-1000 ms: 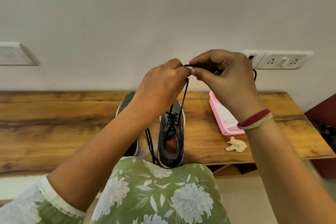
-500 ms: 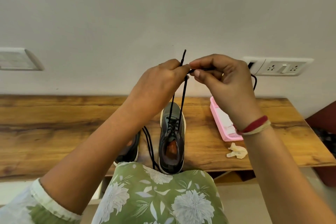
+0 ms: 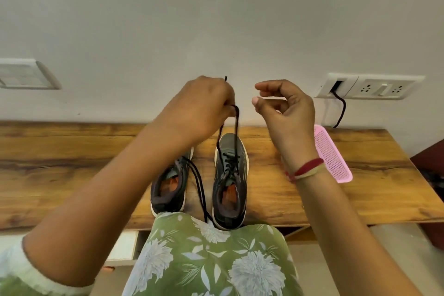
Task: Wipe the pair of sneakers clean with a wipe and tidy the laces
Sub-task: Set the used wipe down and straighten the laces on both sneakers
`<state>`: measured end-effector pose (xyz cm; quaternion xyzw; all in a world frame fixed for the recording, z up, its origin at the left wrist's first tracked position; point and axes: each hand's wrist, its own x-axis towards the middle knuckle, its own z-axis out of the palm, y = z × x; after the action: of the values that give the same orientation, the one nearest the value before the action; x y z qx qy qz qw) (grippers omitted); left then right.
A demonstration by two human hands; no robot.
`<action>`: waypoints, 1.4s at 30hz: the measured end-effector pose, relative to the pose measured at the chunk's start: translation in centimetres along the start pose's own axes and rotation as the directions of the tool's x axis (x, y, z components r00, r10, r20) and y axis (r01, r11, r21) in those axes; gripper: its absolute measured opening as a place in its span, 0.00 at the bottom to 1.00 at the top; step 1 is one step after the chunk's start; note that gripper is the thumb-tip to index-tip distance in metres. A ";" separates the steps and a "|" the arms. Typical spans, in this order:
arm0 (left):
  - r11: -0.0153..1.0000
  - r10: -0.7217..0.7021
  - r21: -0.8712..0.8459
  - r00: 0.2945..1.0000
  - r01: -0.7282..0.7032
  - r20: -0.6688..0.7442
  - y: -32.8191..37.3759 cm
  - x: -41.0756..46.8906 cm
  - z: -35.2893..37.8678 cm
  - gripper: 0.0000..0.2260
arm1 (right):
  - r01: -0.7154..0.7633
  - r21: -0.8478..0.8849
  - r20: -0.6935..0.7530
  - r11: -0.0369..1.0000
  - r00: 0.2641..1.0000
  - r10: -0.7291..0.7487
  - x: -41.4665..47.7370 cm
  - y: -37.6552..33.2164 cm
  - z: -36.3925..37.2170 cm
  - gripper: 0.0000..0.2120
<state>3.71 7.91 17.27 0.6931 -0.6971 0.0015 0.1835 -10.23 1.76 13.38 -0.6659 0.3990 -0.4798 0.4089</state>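
Note:
Two dark grey sneakers with orange insoles stand side by side on the wooden table [image 3: 72, 163], toes toward the wall. My left hand [image 3: 199, 110] is raised above the right sneaker [image 3: 230, 180] and pinches both ends of its black lace [image 3: 236, 125], which runs taut up from the eyelets. My right hand [image 3: 286, 108] hovers just to the right with thumb and fingers loosely curled and apart, holding nothing. The left sneaker [image 3: 169, 187] is partly behind my left forearm; its loose black lace [image 3: 199, 190] trails toward the table's front edge.
A pink perforated tray [image 3: 332, 156] lies on the table behind my right wrist. On the wall sit a socket panel [image 3: 374, 86] with a black cable [image 3: 342, 108] plugged in and a switch plate [image 3: 24, 74] at left. My green floral clothing [image 3: 211, 262] fills the foreground.
My right hand has let go of the lace and drawn away to the right. The left hand now keeps both lace ends. The view has shifted, showing both sneakers.

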 end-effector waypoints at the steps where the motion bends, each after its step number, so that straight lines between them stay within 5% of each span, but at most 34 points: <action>1: 0.982 -0.047 -0.176 0.990 0.071 0.132 -0.2 0.2 -0.6 0.07 | 0.019 -0.029 -0.009 0.999 1.000 -0.019 -0.5 0.0 0.1 0.09; 4: 0.737 -0.044 -0.603 0.912 0.306 0.409 -1.2 0.4 -1.9 0.06 | 0.056 0.062 -0.020 0.997 0.998 -0.055 -2.2 -0.5 0.2 0.07; 8: 0.466 -0.109 -0.759 0.880 0.456 0.462 -2.3 0.1 -1.0 0.07 | 0.143 0.077 0.029 0.987 0.989 -0.146 -4.3 -0.9 0.4 0.05; 11: 0.361 -0.094 -0.803 0.875 0.475 0.475 -2.3 -0.2 -0.5 0.08 | 0.253 -0.091 0.069 0.963 0.967 -0.247 -4.8 -0.3 0.3 0.09; 18: 0.445 0.003 -0.798 0.890 0.407 0.456 -1.8 0.2 -0.6 0.06 | 0.310 -0.096 0.096 0.946 0.949 -0.301 -3.5 -0.3 -0.7 0.11; 24: 0.376 -0.033 -0.839 0.911 0.393 0.412 -1.8 0.3 0.3 0.08 | 0.419 -0.216 0.142 0.882 0.907 -0.396 -2.2 0.1 -1.4 0.04; 27: 0.413 -0.100 -0.838 0.933 0.356 0.346 -2.4 0.2 0.3 0.12 | 0.349 -0.240 0.111 0.906 0.937 -0.331 -1.5 0.8 -2.2 0.04; 34: 0.620 -0.282 -0.699 0.933 0.357 0.226 -5.6 -0.8 1.3 0.05 | 0.144 -0.238 0.017 0.960 0.989 -0.145 -0.6 3.8 -4.0 0.03; 42: 0.662 -0.563 -0.477 0.803 0.579 0.193 -14.1 -6.1 5.1 0.03 | -0.187 -0.285 -0.147 0.940 0.978 0.150 0.9 11.7 -7.7 0.07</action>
<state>15.85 11.96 7.42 0.8011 -0.4215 -0.2518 0.3422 -19.05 -4.41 4.38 -0.6523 0.5465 -0.4177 0.3185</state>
